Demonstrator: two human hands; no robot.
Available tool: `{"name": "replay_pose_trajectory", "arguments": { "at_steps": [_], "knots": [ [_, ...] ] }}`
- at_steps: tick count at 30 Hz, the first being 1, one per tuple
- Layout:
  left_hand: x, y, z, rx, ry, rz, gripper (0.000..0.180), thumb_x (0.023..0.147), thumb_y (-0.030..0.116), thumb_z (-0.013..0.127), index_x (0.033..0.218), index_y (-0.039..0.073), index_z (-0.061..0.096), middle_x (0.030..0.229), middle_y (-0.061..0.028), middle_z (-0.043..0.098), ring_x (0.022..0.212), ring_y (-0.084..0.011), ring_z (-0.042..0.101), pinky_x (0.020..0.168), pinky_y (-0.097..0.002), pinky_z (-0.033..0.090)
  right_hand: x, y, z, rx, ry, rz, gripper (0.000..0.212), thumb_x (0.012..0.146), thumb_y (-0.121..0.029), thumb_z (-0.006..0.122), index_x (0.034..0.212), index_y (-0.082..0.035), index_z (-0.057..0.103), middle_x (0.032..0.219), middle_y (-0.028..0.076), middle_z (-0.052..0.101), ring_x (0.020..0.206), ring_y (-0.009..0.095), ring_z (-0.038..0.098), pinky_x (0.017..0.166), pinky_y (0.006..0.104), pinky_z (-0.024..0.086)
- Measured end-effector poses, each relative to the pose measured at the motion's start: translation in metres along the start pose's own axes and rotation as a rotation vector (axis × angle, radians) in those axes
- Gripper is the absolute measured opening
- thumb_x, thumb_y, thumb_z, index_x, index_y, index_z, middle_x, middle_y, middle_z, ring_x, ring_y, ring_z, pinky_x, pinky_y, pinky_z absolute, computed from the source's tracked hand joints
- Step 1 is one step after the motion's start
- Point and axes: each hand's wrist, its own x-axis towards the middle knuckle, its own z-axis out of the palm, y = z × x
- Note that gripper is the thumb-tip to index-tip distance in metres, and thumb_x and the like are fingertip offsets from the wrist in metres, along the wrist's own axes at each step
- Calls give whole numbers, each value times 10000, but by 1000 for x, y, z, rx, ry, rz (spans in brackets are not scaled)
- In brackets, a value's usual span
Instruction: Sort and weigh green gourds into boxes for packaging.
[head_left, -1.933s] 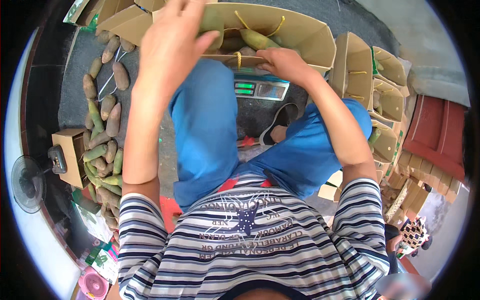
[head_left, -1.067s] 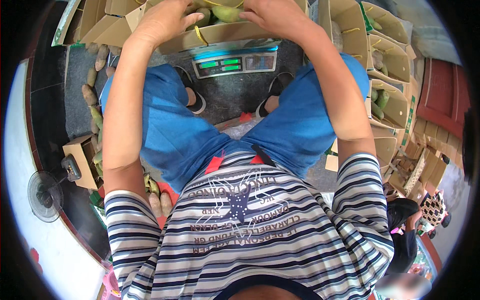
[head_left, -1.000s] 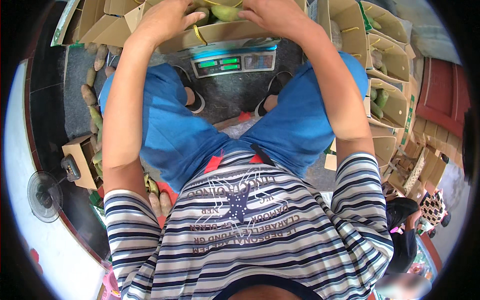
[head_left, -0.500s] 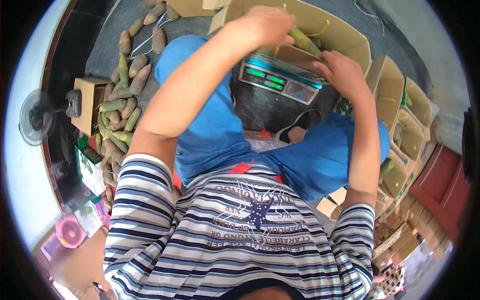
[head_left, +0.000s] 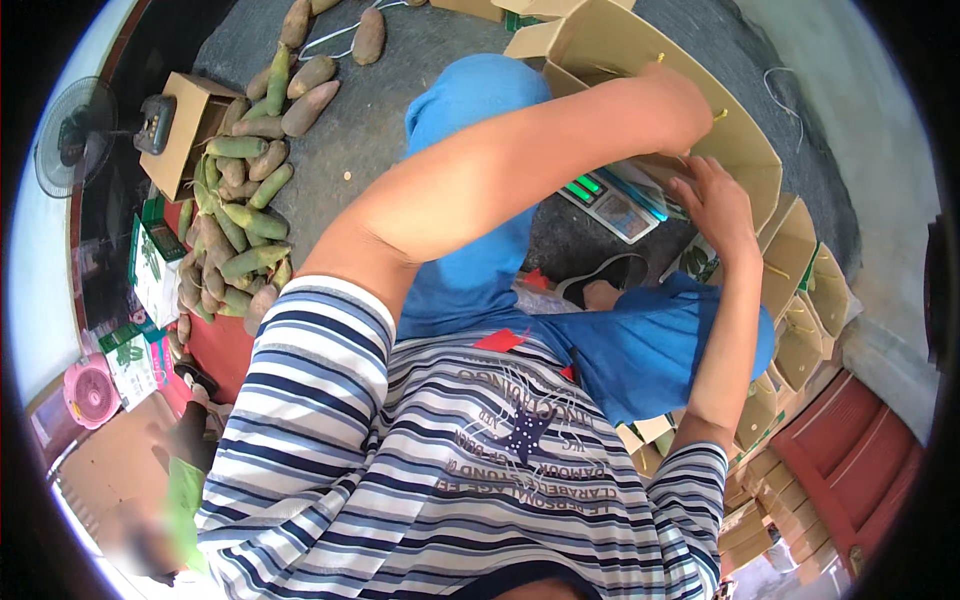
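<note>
An open cardboard box point(head_left: 745, 140) stands at the far right beside a digital scale point(head_left: 625, 215) with lit green displays. My left hand point(head_left: 680, 108) reaches across into the box, wrist bent. Its fingers are mostly hidden, so I cannot see what they hold, if anything. Just nearer, at the box's near side, my right hand point(head_left: 722, 205) is open, thumb apart from the fingers. Yellow ties point(head_left: 721, 115) show at the box wall. At the left, many long green and brown root-like vegetables point(head_left: 255, 220) lie heaped on the floor.
More open cardboard boxes point(head_left: 797, 340) line the right side. A small box point(head_left: 190, 125) with a black device, a grey fan point(head_left: 75, 135) and a pink fan point(head_left: 92, 390) are at the left. A blurred person point(head_left: 185, 500) is at the lower left.
The view has shifted. My left hand has moved right and deeper into the box, nearer my right hand. The green vegetable seen between my hands is now hidden from view.
</note>
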Motion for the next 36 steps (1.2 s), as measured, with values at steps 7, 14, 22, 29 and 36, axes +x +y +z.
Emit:
{"name": "replay_pose_trajectory", "arguments": {
  "at_steps": [7,14,22,29,36],
  "knots": [
    [5,-1,4,-15,-43,-20,268,764,279,647,928,70,675,911,-119,660,852,-266,638,690,-388,508,2,-1,2,-28,-20,-17,309,849,-261,555,1086,-63,539,950,160,591,907,349,569,754,435,453],
    [17,4,10,-51,-138,-26,285,771,210,630,1034,105,663,1040,-55,641,963,-262,602,678,-495,476,9,-6,-6,-12,-54,-19,285,849,-238,554,1068,-55,554,997,162,600,923,342,574,769,427,452],
    [5,8,-3,-23,454,3,231,658,216,678,830,61,671,856,-124,640,818,-264,627,617,-380,488,19,-9,-29,-24,219,54,187,833,-140,563,976,-19,568,926,191,603,843,358,585,714,400,463],
    [-33,-18,-24,-78,940,-111,249,653,172,672,856,34,631,815,-136,603,749,-280,612,617,-379,483,40,-55,-21,616,526,30,159,876,-83,545,991,25,566,829,101,602,760,127,557,703,260,443],
    [-128,-89,1,-312,1331,-201,257,763,171,615,938,-6,557,944,-188,592,918,-341,572,787,-385,462,49,-173,-29,610,474,-445,162,849,-117,570,980,-27,606,968,104,609,960,239,573,838,324,429]
  ]
}}
